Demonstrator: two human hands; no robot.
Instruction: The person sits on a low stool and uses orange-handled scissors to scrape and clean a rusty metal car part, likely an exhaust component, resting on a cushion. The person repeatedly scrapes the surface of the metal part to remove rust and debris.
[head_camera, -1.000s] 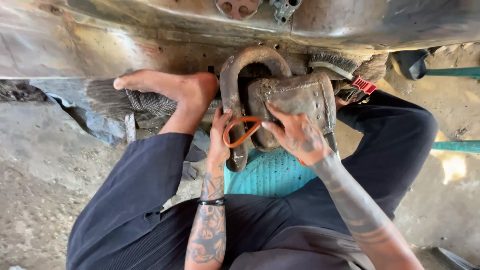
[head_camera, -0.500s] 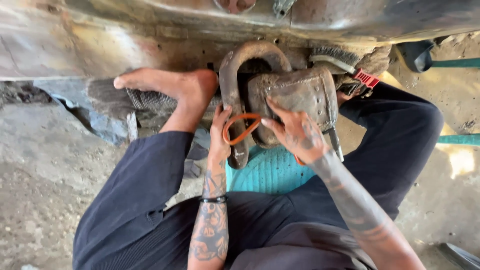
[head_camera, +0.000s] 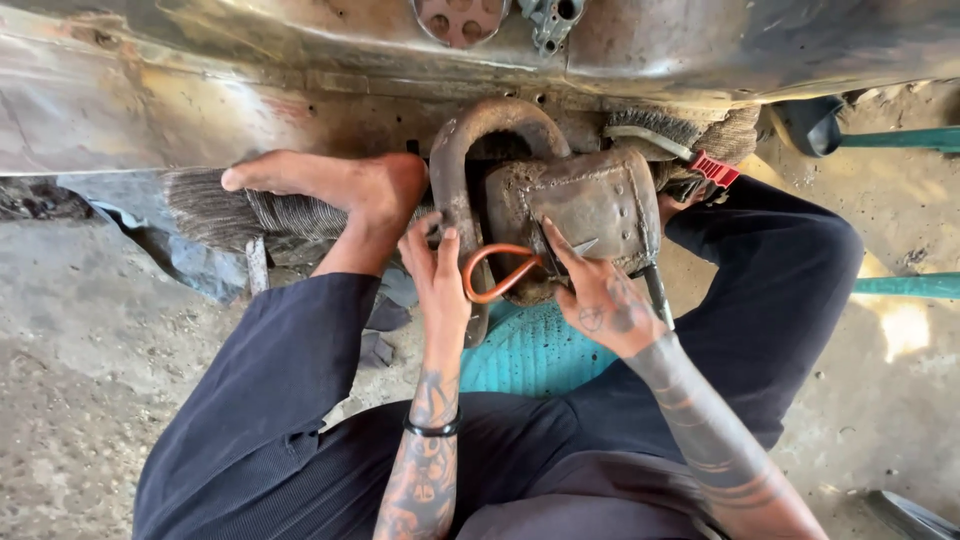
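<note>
Nearest, your left hand (head_camera: 438, 268) grips the curved rusty bracket (head_camera: 462, 180). Your right hand (head_camera: 600, 296) presses the dented metal housing (head_camera: 590, 205), apparently pinching the orange loop (head_camera: 497, 272) between them. Beyond: your bare foot (head_camera: 335, 187), a steel panel (head_camera: 200, 90).

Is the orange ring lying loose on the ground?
No: the orange ring sits against the rusty metal part, with the left hand and right hand at it.

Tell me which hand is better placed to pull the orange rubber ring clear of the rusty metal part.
Probably the left hand: its fingertips sit right beside the orange ring, against the curved metal bar. The right hand lies spread on the rusty housing, seemingly steadying it.
</note>
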